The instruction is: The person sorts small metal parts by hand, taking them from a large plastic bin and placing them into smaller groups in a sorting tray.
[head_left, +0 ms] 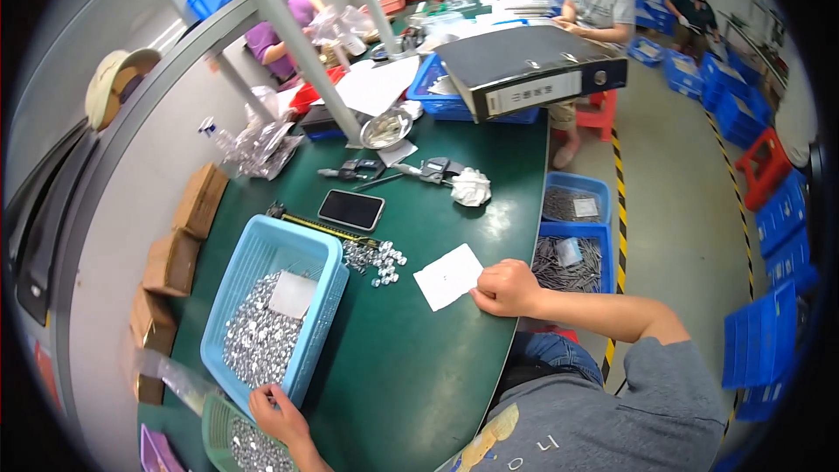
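Note:
My right hand (507, 288) is closed at the right edge of a small white paper sheet (447, 278), pinching it just above the green table. My left hand (280, 417) has its fingers curled over the near rim of a light blue plastic basket (325, 297). Inside the basket lie many small shiny metal parts (262, 332) and a white slip (293, 295). More clear, shiny pieces (384, 262) are scattered just right of the basket. Below my left hand, a green basket (214, 424) holds similar parts and is partly hidden.
A phone (351, 210), calipers (319, 227), micrometers (433, 170) and crumpled white tissue (472, 187) lie beyond the basket. Cardboard boxes (170, 262) line the left wall. A black binder (533, 70) rests on a blue crate. Bins of metal pins (568, 264) stand right of the table; a co-worker (599, 0) sits beyond.

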A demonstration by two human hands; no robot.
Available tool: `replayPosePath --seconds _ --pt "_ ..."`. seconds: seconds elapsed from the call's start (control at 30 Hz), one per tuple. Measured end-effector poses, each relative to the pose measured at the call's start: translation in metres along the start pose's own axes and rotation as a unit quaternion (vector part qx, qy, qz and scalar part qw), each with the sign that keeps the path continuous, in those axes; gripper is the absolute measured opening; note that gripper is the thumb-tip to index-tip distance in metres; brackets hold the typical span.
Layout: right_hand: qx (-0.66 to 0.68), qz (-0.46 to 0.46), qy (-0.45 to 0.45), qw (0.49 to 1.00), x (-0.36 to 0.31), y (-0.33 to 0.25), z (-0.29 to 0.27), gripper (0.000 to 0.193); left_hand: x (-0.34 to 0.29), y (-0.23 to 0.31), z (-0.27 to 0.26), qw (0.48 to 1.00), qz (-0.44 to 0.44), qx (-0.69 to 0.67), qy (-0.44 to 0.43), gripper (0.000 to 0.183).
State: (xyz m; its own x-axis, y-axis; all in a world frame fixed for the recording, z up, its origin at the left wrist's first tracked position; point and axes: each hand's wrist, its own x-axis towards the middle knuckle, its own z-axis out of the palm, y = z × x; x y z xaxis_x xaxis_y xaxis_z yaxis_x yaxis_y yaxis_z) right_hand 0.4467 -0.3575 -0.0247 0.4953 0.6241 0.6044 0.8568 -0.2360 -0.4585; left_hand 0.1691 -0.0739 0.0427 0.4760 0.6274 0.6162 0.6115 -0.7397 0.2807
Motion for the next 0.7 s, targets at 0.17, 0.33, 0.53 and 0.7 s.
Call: replayPosePath --seconds 0.17,0.33,0.53,0.7 --pt "0.029 -0.051 -0.036 0.998 0.001 -0.004 -0.012 0.018 0.001 -0.009 0.003 0.994 -0.089 0.027 -0.05 0.025" --pt "0.106 -0.074 -0.128 0.983 0.019 0.006 -0.014 0.031 -0.004 -0.012 -0.001 0.989 -0.11 0.073 -0.067 0.03" --pt "0.09 -0.139 -0.262 0.951 0.074 0.028 -0.013 0.06 -0.006 -0.005 0.004 0.982 -0.123 0.136 -0.045 0.028" --pt "0.075 -0.129 -0.344 0.927 0.087 0.035 -0.015 0.065 0.014 0.012 0.016 0.987 -0.094 0.131 -0.023 0.025"
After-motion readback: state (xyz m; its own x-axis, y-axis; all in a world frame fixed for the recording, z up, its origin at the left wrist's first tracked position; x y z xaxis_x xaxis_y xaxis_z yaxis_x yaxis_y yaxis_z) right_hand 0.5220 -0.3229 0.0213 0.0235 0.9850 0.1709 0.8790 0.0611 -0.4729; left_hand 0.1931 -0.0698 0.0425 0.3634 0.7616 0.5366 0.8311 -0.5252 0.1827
